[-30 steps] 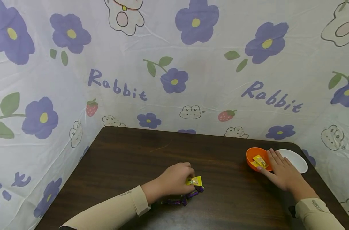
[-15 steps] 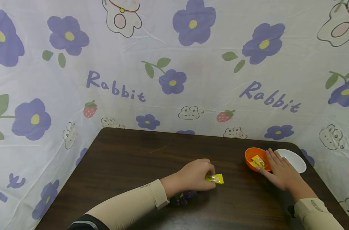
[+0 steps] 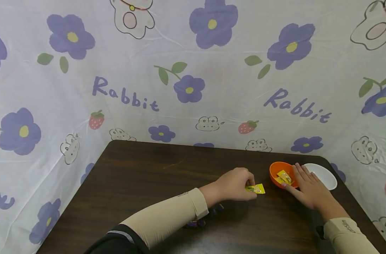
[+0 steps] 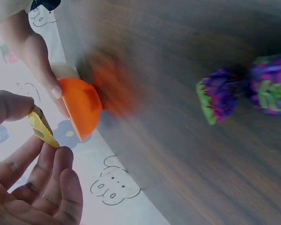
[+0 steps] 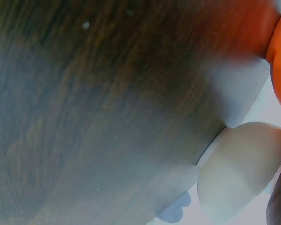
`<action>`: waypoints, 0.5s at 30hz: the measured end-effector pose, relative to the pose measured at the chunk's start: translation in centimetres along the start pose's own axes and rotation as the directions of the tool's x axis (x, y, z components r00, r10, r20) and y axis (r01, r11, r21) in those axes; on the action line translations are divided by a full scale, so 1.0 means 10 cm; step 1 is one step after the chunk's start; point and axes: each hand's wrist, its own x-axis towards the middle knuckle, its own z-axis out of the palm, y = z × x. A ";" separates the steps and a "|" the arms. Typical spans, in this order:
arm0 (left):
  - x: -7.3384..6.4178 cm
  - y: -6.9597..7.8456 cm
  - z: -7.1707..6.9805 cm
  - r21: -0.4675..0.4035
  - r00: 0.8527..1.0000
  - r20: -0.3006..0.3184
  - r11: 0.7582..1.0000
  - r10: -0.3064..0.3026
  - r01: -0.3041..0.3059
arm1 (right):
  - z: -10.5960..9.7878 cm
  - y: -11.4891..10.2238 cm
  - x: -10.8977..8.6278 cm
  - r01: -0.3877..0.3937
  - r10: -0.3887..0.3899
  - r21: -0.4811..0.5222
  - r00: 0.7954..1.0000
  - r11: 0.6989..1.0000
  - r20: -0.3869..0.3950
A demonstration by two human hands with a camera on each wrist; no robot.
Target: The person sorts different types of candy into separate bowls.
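My left hand [image 3: 235,185] pinches a small yellow wrapped candy [image 3: 257,189] between thumb and fingers, over the table left of the orange bowl [image 3: 272,173]. In the left wrist view the candy [image 4: 42,129] sits between thumb tip and fingertips. Several yellow wrapped candies [image 3: 284,175] lie inside the bowl. My right hand [image 3: 313,192] rests at the bowl's right side, fingers straight, thumb at its near rim. Purple wrapped candies [image 3: 196,223] lie on the table, partly hidden by the left forearm; one purple candy [image 4: 271,86] shows large in the left wrist view.
A white bowl [image 3: 329,178] stands right of the orange one, partly behind the right hand, near the table's right edge. The dark wooden table [image 3: 142,176] meets a patterned cloth [image 3: 231,88] hanging at the back and sides.
My left hand has moved right and away from the purple candies toward the orange bowl, carrying the yellow candy. The right hand has stayed at the bowl.
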 end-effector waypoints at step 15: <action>0.50 0.11 0.13 0.062 0.997 -0.044 0.996 -0.055 0.058 | -0.01 -0.05 0.01 -0.001 0.001 0.000 1.000 1.000 -0.002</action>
